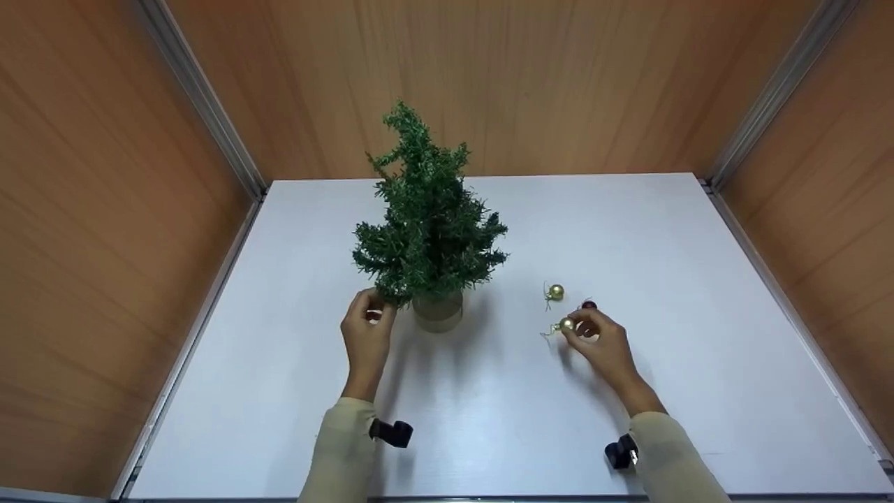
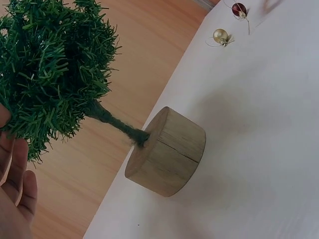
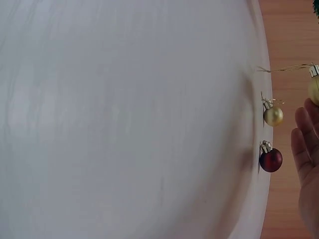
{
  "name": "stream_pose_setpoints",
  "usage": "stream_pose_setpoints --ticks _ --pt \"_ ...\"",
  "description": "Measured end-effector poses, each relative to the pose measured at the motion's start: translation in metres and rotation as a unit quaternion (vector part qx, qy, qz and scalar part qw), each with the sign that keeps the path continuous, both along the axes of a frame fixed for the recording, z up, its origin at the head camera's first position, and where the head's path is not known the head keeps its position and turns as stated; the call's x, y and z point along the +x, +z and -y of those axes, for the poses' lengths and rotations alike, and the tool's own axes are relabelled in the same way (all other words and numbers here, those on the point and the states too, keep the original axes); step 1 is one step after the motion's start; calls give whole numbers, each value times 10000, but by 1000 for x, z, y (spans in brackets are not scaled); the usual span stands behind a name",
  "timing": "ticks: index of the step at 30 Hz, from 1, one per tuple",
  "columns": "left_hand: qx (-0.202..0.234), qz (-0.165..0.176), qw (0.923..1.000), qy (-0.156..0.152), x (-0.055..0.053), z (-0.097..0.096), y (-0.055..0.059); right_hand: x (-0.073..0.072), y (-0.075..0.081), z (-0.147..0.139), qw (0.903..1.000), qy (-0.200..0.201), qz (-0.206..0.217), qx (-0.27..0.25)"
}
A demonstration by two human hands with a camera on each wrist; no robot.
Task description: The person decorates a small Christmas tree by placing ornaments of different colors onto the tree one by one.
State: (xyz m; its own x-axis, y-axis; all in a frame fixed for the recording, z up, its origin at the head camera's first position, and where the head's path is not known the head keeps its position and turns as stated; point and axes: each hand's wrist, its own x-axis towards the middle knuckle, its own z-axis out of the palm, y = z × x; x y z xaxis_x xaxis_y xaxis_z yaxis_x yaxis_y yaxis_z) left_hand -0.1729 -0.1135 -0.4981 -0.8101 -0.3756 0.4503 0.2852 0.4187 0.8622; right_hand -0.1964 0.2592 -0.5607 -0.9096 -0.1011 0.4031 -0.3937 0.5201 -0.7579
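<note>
A small artificial Christmas tree (image 1: 429,216) stands upright on a round wooden base (image 2: 169,152). My left hand (image 1: 368,328) pinches a low branch on its left side, the fingertips partly hidden by the green needles. To the right of the tree, my right hand (image 1: 601,346) holds a gold bauble (image 1: 566,324) between thumb and fingers, its thin gold string hanging out to the left. Another gold bauble (image 1: 555,292) lies on the table just beyond that hand. Close by is a dark red bauble (image 3: 270,160), mostly covered by the fingers in the head view.
The white table (image 1: 279,419) has wooden panels (image 1: 559,84) at its back and both sides, joined by metal corner rails (image 1: 209,98). A dark wrist camera (image 1: 392,433) is strapped at the left sleeve, and another wrist camera (image 1: 620,453) at the right.
</note>
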Motion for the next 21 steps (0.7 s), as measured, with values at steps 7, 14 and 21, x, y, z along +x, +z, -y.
stream_pose_setpoints --ticks 7,14,21 --pt "-23 45 10000 52 2 0 -5 -1 4 0 9998 -119 -91 -161" --pt "68 140 9999 71 6 -1 -13 -1 4 -1 9995 -249 -161 -140" --pt "186 188 9996 69 8 3 -16 1 8 1 9990 -317 -328 10"
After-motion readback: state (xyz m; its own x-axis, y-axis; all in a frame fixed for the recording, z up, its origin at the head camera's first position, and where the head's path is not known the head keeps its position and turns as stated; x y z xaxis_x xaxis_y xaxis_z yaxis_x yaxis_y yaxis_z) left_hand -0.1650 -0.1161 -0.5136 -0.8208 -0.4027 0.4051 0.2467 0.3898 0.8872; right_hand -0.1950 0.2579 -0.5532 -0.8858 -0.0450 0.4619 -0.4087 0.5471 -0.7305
